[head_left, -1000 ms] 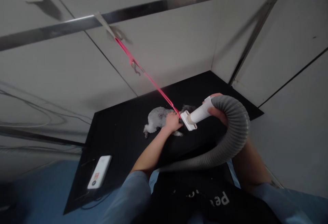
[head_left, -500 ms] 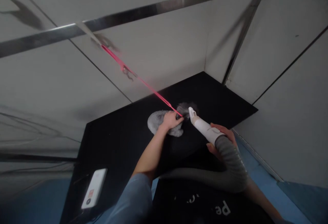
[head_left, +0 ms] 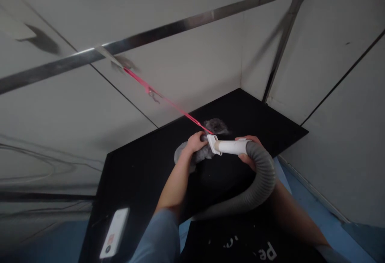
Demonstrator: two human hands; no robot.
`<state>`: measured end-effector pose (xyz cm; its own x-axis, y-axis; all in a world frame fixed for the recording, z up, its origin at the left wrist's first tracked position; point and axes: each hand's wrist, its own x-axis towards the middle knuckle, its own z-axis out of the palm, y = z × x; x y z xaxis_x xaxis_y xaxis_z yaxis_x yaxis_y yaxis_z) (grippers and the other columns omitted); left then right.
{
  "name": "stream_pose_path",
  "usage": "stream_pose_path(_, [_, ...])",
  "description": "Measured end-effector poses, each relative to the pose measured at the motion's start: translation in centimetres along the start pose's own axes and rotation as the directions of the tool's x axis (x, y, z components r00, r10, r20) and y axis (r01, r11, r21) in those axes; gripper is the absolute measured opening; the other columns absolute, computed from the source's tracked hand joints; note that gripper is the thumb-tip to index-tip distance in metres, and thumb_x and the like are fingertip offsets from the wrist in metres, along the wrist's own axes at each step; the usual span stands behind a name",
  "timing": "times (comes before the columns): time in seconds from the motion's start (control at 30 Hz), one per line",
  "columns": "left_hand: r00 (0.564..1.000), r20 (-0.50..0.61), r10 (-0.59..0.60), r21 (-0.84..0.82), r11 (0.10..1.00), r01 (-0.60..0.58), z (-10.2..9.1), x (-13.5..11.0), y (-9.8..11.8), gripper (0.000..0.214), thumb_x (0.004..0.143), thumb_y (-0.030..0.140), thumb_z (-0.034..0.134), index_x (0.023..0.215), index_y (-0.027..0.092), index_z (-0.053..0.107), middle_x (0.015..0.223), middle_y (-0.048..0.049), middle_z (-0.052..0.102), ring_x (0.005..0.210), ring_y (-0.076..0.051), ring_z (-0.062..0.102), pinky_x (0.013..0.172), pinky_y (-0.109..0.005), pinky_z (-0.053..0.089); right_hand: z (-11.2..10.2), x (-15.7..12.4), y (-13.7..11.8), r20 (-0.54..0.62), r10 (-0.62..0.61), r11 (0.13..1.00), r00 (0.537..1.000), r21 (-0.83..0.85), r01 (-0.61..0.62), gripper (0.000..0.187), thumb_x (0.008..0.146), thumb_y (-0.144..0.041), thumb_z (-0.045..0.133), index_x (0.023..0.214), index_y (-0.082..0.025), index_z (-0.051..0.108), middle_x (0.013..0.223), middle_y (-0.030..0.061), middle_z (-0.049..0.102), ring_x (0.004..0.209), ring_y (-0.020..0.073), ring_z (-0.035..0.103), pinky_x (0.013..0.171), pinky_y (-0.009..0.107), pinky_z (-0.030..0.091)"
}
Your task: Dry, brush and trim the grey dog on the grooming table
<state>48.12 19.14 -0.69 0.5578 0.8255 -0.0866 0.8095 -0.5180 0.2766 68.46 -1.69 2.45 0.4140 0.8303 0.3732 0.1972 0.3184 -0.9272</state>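
Observation:
A small grey furry animal [head_left: 217,125] is on the black table [head_left: 141,190], its head towards the right. My left hand [head_left: 196,142] holds it at the neck and shoulder, fingers curled into the fur. My right hand [head_left: 249,160] is wrapped round the white nozzle [head_left: 233,147] of a dryer. The wide flat tip of that nozzle is close to the animal's front, by my left fingers; whether it touches the fur I cannot tell. A ribbed grey hose [head_left: 261,184] bends down from it across my front. The pink lead [head_left: 177,109] runs tight to the animal's neck.
A metal bar [head_left: 168,28] crosses above the table, with the lead's strap [head_left: 108,55] looped over it. A white device [head_left: 115,233] lies at the table's near left corner. Pale wall panels [head_left: 192,62] stand behind, and the floor [head_left: 319,194] is blue.
My right hand has swung the nozzle left and levelled it, so its tip moved from beside the animal's head to its front. My left hand keeps its hold. The view has shifted slightly.

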Motion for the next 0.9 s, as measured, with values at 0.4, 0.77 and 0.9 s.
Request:
stream_pose_path(0.4, [0.992,0.097,-0.077,0.192,0.98,0.057,-0.1,-1.4,-2.0,0.053,0.083,0.059,0.053,0.114,0.018,0.063,0.11,-0.0142,0.067,0.106,-0.03,0.063,0.088,-0.034,0.047,2.6,6.5,1.4,0.104,0.001,0.997,0.995,-0.073,0.007,0.045,0.063,-0.04,0.071,0.102,-0.029,0.052,0.104,0.0042,0.067,0.092,0.0243,0.065,0.091,0.041,0.052])
stream_pose_path(0.77, [0.96,0.112,-0.255,0.037,0.967,0.253,0.9,-4.3,-3.2,0.079,0.084,0.066,0.047,0.146,0.018,0.038,0.121,-0.018,0.064,0.11,-0.032,0.063,0.093,-0.038,0.045,6.7,9.4,0.7,0.119,-0.051,0.991,0.992,-0.119,0.065,0.045,0.063,-0.041,0.072,0.101,-0.023,0.056,0.094,0.0033,0.065,0.083,0.0203,0.063,0.084,0.037,0.053])
stream_pose_path(0.9, [0.945,0.051,-0.323,0.049,0.946,0.321,1.8,-6.5,-1.7,0.08,0.084,0.068,0.043,0.146,0.018,0.036,0.117,-0.0191,0.064,0.104,-0.032,0.065,0.087,-0.038,0.047,7.4,11.7,0.0,0.334,-0.09,0.983,0.938,-0.121,0.137,0.043,0.061,-0.04,0.074,0.097,-0.021,0.059,0.091,0.0025,0.064,0.081,0.0194,0.061,0.081,0.036,0.053])
